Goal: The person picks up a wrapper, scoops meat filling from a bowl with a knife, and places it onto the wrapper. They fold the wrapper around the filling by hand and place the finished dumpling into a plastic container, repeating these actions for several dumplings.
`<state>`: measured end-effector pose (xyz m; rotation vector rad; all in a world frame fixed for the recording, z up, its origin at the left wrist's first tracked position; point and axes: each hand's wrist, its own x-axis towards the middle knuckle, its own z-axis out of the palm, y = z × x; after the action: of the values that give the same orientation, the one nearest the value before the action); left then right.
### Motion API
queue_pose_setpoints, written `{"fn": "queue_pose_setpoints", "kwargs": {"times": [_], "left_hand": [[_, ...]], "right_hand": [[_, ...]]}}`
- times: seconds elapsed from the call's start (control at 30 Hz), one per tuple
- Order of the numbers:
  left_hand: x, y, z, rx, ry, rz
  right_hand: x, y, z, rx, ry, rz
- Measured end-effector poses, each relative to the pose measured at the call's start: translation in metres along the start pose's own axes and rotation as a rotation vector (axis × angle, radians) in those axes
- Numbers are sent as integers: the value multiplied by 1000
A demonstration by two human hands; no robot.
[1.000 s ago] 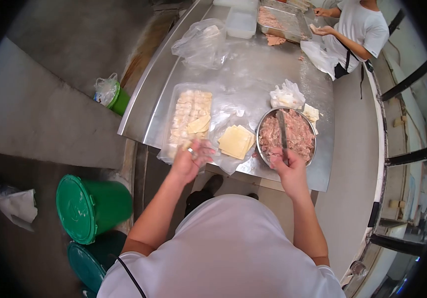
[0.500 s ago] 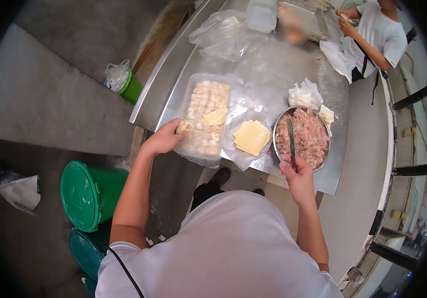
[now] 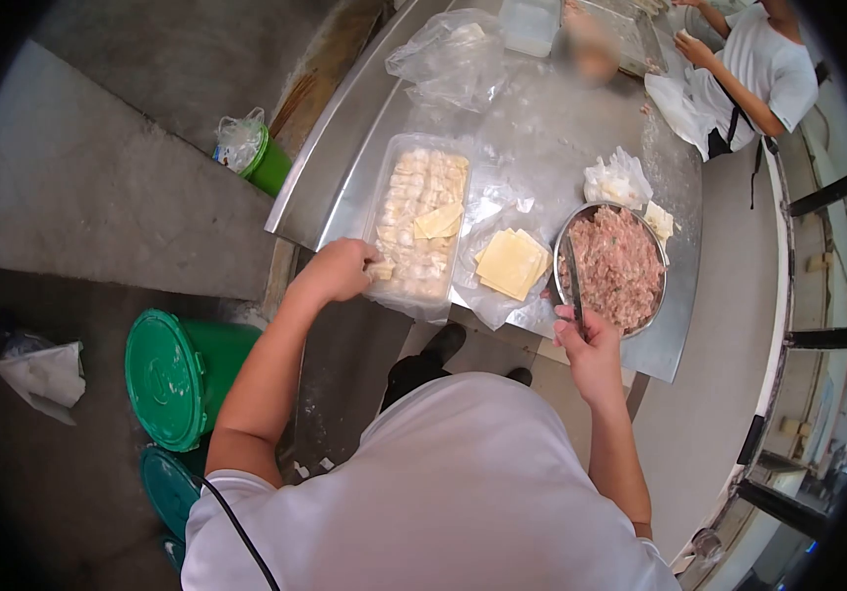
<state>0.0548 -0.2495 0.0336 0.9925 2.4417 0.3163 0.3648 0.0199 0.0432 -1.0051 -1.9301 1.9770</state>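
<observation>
Left to right at the desk [image 3: 542, 128]: left grip [image 3: 342, 269], narrow, at near-left side of tray [image 3: 429, 141] of dumplings [image 3: 413, 192], any hold impossible to tell; square wrappers [image 3: 510, 264], just right of tray; right grip [image 3: 589, 345], closed on blade [image 3: 574, 276], and bowl [image 3: 664, 286] of minced meat [image 3: 618, 264], both farther right of tray

Upper garment: white shirt [image 3: 423, 483], plain across the visible back and torso area, smooth fabric with soft folds, rounded outline at the lower front. Left sleeve [image 3: 229, 490]: white, short, ending above the elbow. Right sleeve [image 3: 648, 559]: white, short, only partly visible. Cable [image 3: 239, 532]: black, thin, flexible, curved over the left shoulder region. Lower garment: dark trousers [image 3: 406, 377], mostly hidden by the shirt. Footwear: left shoe [image 3: 445, 342] and right shoe [image 3: 520, 376], both dark, with rounded toes
</observation>
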Motion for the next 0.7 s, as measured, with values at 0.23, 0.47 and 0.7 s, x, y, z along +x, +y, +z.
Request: {"fn": "queue_pose_setpoints", "kwargs": {"times": [0.23, 0.47, 0.7], "left_hand": [[20, 2, 5, 238, -102, 3], [18, -13, 7, 230, -192, 87], [12, 3, -10, 230, -221, 42]], "right_hand": [[-7, -6, 3, -16, -33, 2], [-9, 1, 6, -26, -27, 38], [-9, -3, 11, -20, -21, 55]]}}
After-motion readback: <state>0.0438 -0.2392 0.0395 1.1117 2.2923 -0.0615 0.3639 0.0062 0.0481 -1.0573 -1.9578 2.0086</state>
